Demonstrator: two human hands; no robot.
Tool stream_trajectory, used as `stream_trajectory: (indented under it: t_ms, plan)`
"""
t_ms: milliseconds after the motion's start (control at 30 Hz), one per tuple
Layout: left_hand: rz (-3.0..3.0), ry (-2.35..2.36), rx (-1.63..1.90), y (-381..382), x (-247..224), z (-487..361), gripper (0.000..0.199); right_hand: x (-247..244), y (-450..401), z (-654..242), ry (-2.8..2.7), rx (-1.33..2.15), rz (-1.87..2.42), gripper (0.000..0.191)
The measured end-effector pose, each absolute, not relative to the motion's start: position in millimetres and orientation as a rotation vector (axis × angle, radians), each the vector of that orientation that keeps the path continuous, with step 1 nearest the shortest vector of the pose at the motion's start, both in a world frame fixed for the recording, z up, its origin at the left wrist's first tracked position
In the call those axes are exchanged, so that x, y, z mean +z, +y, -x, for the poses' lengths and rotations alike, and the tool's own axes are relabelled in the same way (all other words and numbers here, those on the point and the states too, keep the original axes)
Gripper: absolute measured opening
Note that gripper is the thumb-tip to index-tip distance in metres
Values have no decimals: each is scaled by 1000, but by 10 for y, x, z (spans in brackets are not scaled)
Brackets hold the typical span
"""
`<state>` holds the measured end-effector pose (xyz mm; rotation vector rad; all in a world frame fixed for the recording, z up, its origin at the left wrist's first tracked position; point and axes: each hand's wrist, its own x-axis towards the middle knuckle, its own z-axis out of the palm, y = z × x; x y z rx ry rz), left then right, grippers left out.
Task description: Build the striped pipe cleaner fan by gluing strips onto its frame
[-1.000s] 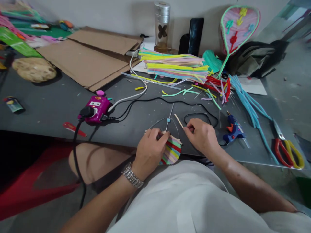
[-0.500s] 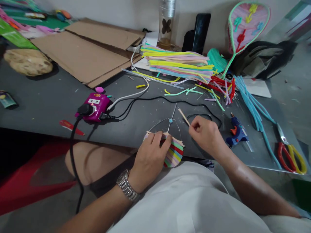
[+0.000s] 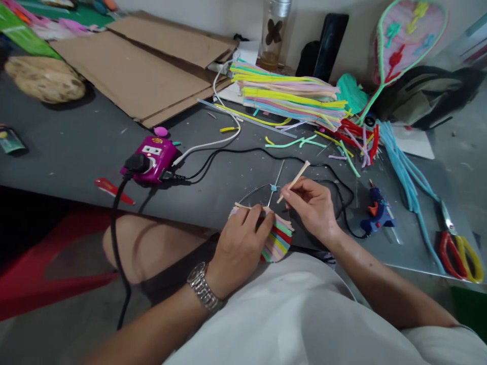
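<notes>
Hands, two: left [image 3: 241,235] pinning one striped piece [image 3: 279,242], right [image 3: 310,205] pinching one beige strip [image 3: 297,177].

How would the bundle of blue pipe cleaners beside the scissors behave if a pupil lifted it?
The blue pipe cleaners would probably bend easily, since they lie in curves. They look thin, so are likely light. The strands may splay, as their near ends spread apart.
</notes>
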<state>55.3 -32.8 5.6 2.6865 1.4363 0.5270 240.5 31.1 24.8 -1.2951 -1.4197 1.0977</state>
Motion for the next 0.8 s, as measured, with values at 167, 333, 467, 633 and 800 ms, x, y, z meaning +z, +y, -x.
stream_trajectory:
  t_ms: [167,333,467,633,800]
  plan:
    - [-2684,1438,543,-327,58,-553,40,171,245,-2367,-1659,866,1320,13]
    - [-2686,1436,547,-312,63,-559,41,103,215,-2372,-1848,781,1198,11]
    - [-2687,1429,544,-312,51,-553,41,53,212,-2384,-1880,741,1173,11]
    - [-2683,1423,554,-324,45,-545,41,36,200,-2382,-1892,680,1114,11]
    - [-2679,1419,575,-326,41,-542,42,0,211,-2381,-1911,654,1080,12]
